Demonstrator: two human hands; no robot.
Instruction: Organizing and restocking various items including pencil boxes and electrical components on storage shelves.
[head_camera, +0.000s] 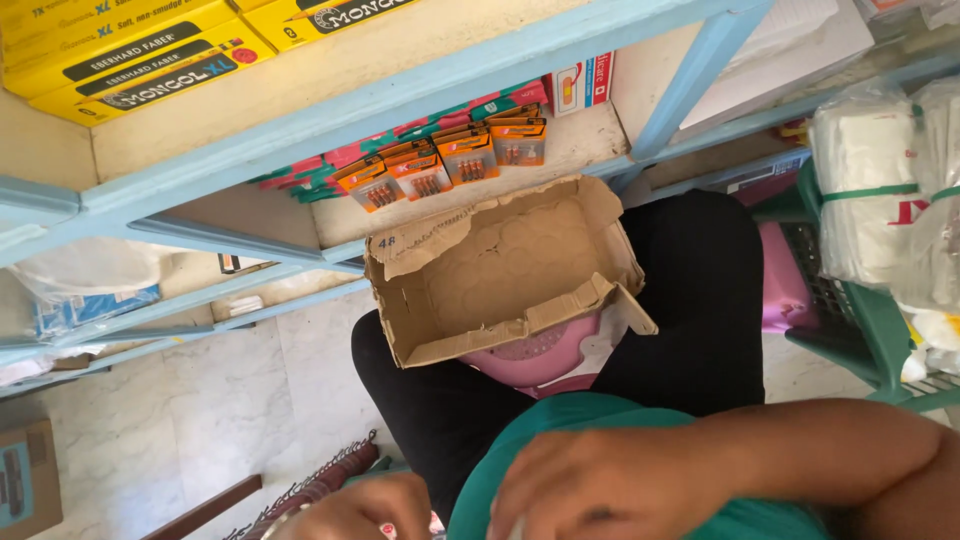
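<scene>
Both our hands work low at the bottom edge of the head view, close against our green shirt (590, 420). The right hand (585, 490) is curled, fingers bent down around something small and pale that barely shows between them; we cannot tell what it is, nor how firmly it is pinched. The left hand (365, 510) sits just beside it, fingers drawn together over a small red-and-white item at the frame edge, too cropped to name.

Above the hands, resting on our lap over a pink plastic stool (540, 352), sits an open cardboard box (500, 275), torn along its rim and showing nothing inside. Beyond it, on the blue shelf (400, 115), small orange packets (465, 155) stand in a row in front of green and pink ones (330, 165).

The main risk, as we judge it, is the box: it sits unheld and looks tilted on our knees, so any shift of the legs while both hands are busy could tip it to the tiled floor (230, 400). The small thing in the right hand could also slip unseen, since the hands work almost out of sight. The torn flap nearest the hands could snag a wrist when reaching up.
</scene>
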